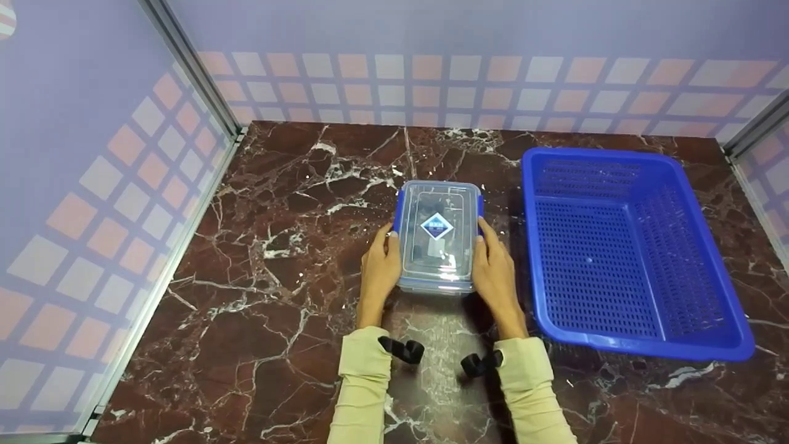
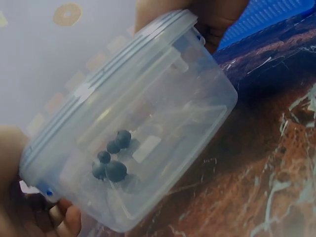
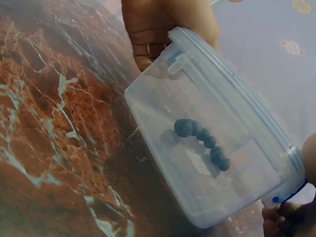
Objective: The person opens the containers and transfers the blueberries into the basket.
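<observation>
A clear plastic food container (image 1: 439, 259) with a lid and blue side latches is held between both hands over the dark marbled table. My left hand (image 1: 380, 265) grips its left side, thumb at the lid's edge and fingers around the latch. On the opposite side, my right hand (image 1: 495, 271) grips in the same way. A blue diamond sticker (image 1: 436, 227) marks the lid. Through the walls, several small dark blue-grey balls (image 2: 116, 171) show on the container's floor, near a pale rectangular patch (image 2: 147, 149).
To the right stands a large blue perforated plastic basket (image 1: 535, 259), its bottom bare. Patterned panels (image 1: 394, 31) in metal frames close off the back and both sides. The marbled tabletop (image 1: 246, 345) stretches to the left and in front.
</observation>
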The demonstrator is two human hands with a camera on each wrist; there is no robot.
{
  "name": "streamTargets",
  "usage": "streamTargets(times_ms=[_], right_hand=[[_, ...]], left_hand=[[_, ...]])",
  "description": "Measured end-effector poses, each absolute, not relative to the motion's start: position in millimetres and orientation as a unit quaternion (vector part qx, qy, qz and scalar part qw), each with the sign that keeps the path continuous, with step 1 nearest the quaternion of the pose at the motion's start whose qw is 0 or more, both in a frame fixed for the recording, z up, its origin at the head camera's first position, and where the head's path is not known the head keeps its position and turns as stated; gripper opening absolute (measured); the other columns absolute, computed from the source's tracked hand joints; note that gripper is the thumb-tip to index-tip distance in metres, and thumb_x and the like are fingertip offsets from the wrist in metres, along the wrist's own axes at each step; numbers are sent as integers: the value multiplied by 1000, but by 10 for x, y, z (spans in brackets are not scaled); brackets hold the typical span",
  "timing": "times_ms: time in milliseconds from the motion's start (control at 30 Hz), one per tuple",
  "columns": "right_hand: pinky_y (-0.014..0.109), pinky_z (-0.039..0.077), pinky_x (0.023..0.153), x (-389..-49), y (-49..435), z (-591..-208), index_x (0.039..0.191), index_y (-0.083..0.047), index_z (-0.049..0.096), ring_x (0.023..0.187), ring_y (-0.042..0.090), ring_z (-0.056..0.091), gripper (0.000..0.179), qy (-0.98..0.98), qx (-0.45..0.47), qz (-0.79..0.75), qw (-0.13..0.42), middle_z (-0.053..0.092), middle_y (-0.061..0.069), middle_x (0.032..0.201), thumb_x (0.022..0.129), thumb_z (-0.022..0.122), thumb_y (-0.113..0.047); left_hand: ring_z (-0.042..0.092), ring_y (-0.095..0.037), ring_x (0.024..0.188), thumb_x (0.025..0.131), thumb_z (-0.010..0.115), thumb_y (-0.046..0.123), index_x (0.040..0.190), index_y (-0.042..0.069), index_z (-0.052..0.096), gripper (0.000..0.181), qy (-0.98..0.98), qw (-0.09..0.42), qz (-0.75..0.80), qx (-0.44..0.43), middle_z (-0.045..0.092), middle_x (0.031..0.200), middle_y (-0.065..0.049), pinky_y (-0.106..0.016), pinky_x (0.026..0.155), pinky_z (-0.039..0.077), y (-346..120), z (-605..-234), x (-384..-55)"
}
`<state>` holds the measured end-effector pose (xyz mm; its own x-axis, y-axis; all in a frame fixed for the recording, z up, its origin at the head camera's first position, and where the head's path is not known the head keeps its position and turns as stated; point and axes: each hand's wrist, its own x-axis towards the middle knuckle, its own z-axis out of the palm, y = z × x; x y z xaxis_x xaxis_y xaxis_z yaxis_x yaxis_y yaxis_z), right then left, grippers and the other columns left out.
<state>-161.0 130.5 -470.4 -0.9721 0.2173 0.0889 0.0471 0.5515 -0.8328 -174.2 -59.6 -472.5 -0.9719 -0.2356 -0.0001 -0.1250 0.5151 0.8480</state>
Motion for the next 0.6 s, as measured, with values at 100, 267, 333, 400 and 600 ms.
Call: streamTargets(times_ms=[100,267,333,400,600], right_hand=[[47,36,109,-1610,1299,-4739,145,-22,42,128,33,48,43,-863,-78,490,91,49,12,143,103,35,-24],[48,37,107,-1607,1299,-4774,145,-24,42,127,33,50,43,-852,-88,508,93,49,12,143,104,34,-23],[48,36,108,-1604,1296,-4782,145,-24,42,128,32,48,43,-849,-91,513,93,48,12,144,104,34,-22],[47,35,110,-1605,1290,-4786,146,-24,41,131,32,46,43,-846,-91,517,94,46,11,145,104,34,-21],[42,32,113,-1626,1271,-4782,145,-20,43,135,28,42,43,-837,-91,529,107,45,10,147,103,35,-17]], left_hand=[[54,-37,122,100,39,39,137,18,52,44,-863,39,-491,115,60,132,-10,-51,101,42,-614,-4761,-1753],[56,-35,120,100,38,40,133,19,56,43,-860,41,-495,118,62,129,-8,-51,99,43,-602,-4774,-1760],[56,-36,120,100,38,39,133,18,57,43,-860,45,-494,120,61,131,-7,-51,100,43,-597,-4776,-1754],[56,-35,120,101,38,39,132,19,57,42,-860,48,-493,122,61,131,-7,-51,99,43,-593,-4777,-1748],[56,-36,120,101,38,37,132,18,57,42,-859,51,-494,124,60,132,-7,-51,99,43,-588,-4764,-1753]])
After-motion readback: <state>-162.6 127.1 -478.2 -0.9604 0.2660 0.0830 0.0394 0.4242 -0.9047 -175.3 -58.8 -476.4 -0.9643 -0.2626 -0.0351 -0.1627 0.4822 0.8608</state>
